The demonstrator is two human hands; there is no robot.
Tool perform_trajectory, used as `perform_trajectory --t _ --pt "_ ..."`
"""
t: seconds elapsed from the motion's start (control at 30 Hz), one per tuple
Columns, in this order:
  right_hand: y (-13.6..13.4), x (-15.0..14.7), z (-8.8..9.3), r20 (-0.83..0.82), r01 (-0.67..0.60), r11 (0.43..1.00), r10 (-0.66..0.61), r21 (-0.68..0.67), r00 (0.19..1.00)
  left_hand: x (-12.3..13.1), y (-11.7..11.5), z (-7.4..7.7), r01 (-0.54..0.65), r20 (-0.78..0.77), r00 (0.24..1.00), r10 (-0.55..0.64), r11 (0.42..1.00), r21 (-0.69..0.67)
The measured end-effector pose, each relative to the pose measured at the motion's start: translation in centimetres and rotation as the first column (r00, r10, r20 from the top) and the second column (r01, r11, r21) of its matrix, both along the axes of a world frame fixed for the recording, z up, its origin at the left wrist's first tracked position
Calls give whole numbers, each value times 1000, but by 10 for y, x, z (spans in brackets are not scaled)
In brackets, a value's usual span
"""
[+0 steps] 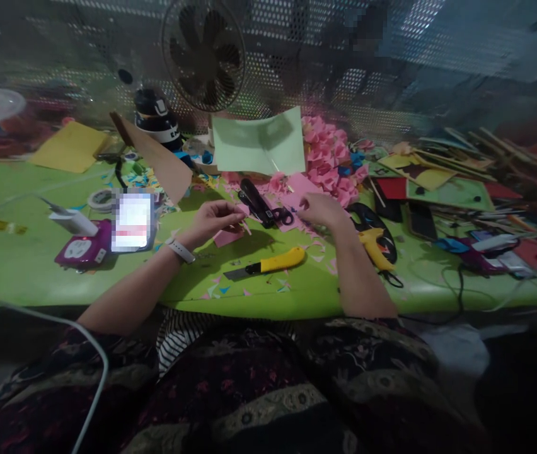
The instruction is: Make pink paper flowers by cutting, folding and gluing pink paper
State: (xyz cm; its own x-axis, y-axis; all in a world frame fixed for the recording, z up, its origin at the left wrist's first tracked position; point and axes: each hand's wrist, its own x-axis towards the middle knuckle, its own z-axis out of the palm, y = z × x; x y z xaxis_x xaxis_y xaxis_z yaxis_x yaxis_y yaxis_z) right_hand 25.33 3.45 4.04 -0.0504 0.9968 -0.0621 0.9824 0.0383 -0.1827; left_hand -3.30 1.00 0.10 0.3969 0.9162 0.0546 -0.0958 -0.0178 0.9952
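Note:
My left hand (216, 221), with a white band on the wrist, pinches a small pink paper piece (246, 227) between thumb and fingertips. Another pink paper piece (227, 238) lies under that hand. To the right, my right hand (323, 209) hovers over pink paper scraps with bent fingers apart, and nothing shows in its grasp. Scissors (283, 217) with dark handles lie just left of it, touching a black stapler (256, 203). A yellow utility knife (280, 260) rests in front of both hands, blade pointing left.
Folded pink paper flowers (328, 154) are heaped behind, beside a pale green sheet (259, 144). A yellow-and-black glue gun (373, 243) lies right of my forearm. At left are a lit phone (131, 224), a purple power strip (82, 249) and a white cable (27, 309). A fan (203, 53) stands behind.

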Motion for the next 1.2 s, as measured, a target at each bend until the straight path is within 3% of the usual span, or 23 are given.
perform_trajectory --t 0.07,0.13,0.3,0.43,0.5,0.6,0.73,0.87,0.97,1.1,1.2 --pt "4 4 -2 153 27 990 -5 -138 988 0 1 0 7 -14 1000 -6 1000 11" --pt "6 4 -5 194 20 982 17 -186 981 -1 2 0 10 -34 999 -10 1000 22" --pt "7 8 -3 122 62 998 -59 -27 991 -3 2 1 65 -27 998 -65 998 24" --pt "5 3 1 -160 159 984 -144 84 977 -2 1 1 97 16 995 -97 995 23" --pt "-2 -11 3 -419 109 992 -76 57 905 -2 1 1 112 37 993 -114 993 31" --pt "-18 -39 7 -694 -85 996 52 -13 718 -1 1 1 137 59 988 -139 990 37" --pt "-40 -68 7 -751 -228 965 57 -126 658 -1 1 0 159 79 984 -160 987 23" --pt "-47 -76 1 -777 -385 900 89 -205 623 -1 1 -1 150 86 985 -152 988 33" --pt "-45 -77 -2 -829 -384 902 56 -197 556 -2 1 -2 143 64 987 -146 989 45" --pt "-43 -79 -4 -907 -343 909 -80 -237 413 -1 4 -4 124 61 989 -132 985 118" --pt "-42 -83 -8 -961 -265 944 -130 -195 245 0 4 -3 -38 62 998 24 971 234"
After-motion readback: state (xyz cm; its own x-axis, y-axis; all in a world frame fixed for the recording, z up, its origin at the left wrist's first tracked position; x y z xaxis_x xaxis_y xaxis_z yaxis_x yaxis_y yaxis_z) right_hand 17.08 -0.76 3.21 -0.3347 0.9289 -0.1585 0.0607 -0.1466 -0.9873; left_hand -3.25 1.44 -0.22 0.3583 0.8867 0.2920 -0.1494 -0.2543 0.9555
